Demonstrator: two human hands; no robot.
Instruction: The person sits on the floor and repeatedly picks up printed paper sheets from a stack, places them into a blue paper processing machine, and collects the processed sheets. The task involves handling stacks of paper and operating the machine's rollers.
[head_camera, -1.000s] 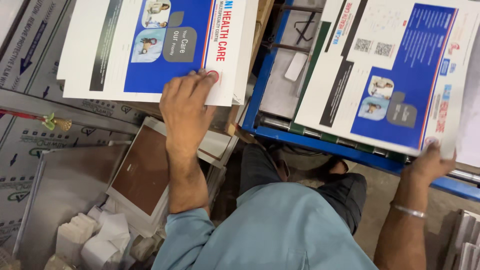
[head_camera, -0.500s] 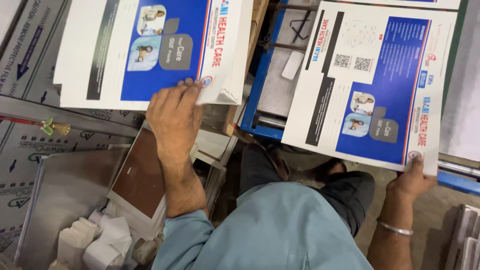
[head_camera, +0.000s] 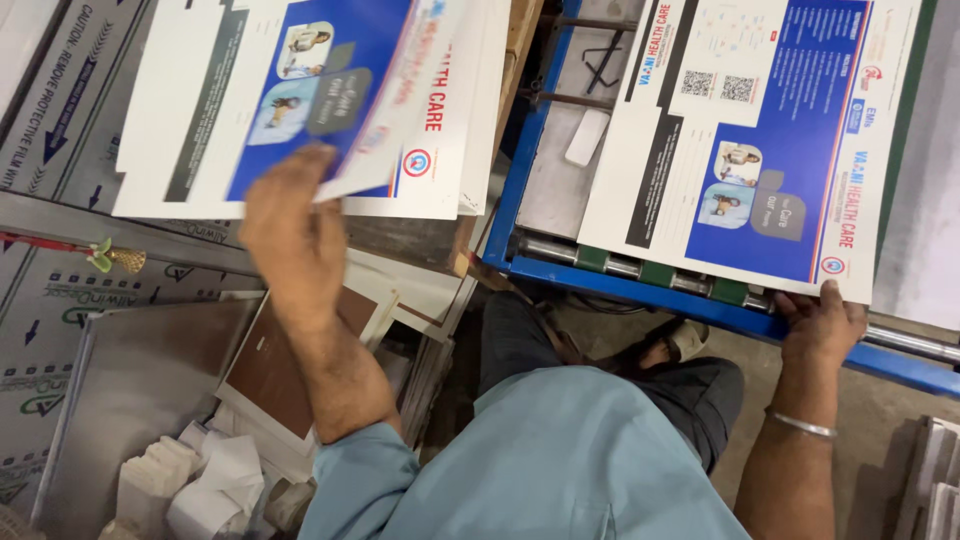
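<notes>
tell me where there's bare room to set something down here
Bare grey bed between the blue frame rail and the printed sheet under the right hand. The steel panel lower left is partly free. It is crowded at the sheet stack by the left hand.

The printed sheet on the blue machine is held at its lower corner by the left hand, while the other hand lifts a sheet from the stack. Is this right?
Not quite. The head view shows the right hand holding the lower corner of the printed sheet on the blue machine; the left hand lifts a sheet from the stack.
</notes>
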